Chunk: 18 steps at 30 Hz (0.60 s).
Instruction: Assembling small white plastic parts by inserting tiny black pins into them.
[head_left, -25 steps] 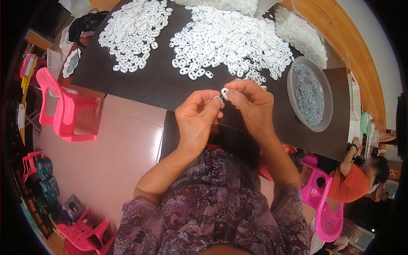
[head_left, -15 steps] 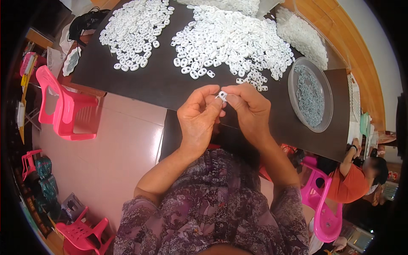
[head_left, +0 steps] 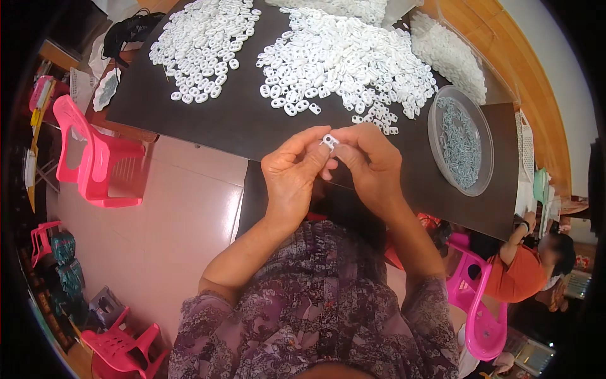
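Between the fingertips of both hands is a small white plastic piece (head_left: 329, 140) with a dark round hole. My left hand (head_left: 294, 170) pinches it from the left, thumb and index finger closed on it. From the other side my right hand (head_left: 369, 161) grips the same piece between thumb and bent index finger. Both hands are just over the near edge of the dark table (head_left: 221, 129). Beyond them spreads a large heap of white plastic pieces (head_left: 353, 60), with a few small ones (head_left: 382, 118) at its near edge. Fingers hide part of the held piece.
A second heap of white oval pieces (head_left: 202, 47) lies at the far left. On the right stands a round clear tray (head_left: 433, 148) of small grey metal parts (head_left: 461, 142). A clear bag (head_left: 448, 57) of white pieces is behind. Pink chairs (head_left: 95, 155) and a person in orange (head_left: 517, 271) are nearby.
The white piece has turned slightly between my fingertips, and its hole now faces up more plainly. My left fingers have shifted a little; both hands stay in nearly the same place.
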### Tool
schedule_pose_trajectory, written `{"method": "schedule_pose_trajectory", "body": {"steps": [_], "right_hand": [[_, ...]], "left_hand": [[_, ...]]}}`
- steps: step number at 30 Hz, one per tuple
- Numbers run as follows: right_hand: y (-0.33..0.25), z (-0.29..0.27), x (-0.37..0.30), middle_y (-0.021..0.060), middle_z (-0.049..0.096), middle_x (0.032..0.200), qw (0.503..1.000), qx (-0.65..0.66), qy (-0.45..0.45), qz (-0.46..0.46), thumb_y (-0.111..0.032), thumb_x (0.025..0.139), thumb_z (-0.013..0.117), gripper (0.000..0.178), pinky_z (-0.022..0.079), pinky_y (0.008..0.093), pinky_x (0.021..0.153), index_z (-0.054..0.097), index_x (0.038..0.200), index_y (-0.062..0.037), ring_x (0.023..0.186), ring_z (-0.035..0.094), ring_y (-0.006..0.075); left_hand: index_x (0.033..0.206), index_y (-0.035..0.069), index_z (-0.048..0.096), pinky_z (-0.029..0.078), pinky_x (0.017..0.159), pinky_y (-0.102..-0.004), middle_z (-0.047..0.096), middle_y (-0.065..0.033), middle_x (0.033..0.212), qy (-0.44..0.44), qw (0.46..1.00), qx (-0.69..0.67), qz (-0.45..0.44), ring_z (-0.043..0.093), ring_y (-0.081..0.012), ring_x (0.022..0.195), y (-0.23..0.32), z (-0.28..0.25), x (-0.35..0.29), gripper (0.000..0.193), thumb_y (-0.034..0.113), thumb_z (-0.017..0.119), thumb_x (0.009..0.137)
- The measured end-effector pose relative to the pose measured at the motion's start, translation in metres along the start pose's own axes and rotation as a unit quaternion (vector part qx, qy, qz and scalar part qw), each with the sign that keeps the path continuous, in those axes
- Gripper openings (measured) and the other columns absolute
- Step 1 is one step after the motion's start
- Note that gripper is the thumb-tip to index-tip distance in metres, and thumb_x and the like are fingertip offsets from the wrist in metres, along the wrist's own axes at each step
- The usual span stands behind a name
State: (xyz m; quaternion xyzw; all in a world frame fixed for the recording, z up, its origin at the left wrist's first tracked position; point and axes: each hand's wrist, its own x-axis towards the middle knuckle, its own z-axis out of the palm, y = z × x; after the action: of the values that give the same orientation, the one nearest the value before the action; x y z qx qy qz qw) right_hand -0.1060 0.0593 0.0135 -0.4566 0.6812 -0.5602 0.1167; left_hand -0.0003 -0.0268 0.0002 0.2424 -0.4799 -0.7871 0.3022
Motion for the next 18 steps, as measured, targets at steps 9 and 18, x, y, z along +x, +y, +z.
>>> {"method": "schedule_pose_trajectory", "body": {"steps": [9, 18], "right_hand": [[-0.001, 0.001, 0.000, 0.0087, 0.059, 0.085, 0.995, -0.069, 0.013, -0.072, 0.002, 0.070, 0.067, 0.029, 0.046, 0.0306, 0.063, 0.062, 0.099, -0.0024, 0.072, 0.054, 0.0207], [0.007, 0.004, -0.004, 0.0105, 0.061, 0.084, 0.971, -0.139, 0.061, -0.185, 0.007, 0.072, 0.064, 0.030, 0.045, 0.0293, 0.061, 0.062, 0.102, 0.0015, 0.069, 0.054, 0.0203]], "left_hand": [[0.106, -0.005, 0.063, 0.044, 0.052, -0.0181, 0.064, -0.0045, 0.077, 0.039, 0.998, -0.057, -0.002, 0.059, -0.0078, 0.063, 0.004, 0.007, -0.001, 0.020, 0.003, 0.060, 0.088], [0.107, -0.008, 0.061, 0.051, 0.067, -0.0240, 0.066, -0.0108, 0.089, 0.016, 0.999, -0.048, -0.007, 0.061, -0.0140, 0.073, 0.004, 0.005, -0.003, 0.021, 0.002, 0.060, 0.088]]}}
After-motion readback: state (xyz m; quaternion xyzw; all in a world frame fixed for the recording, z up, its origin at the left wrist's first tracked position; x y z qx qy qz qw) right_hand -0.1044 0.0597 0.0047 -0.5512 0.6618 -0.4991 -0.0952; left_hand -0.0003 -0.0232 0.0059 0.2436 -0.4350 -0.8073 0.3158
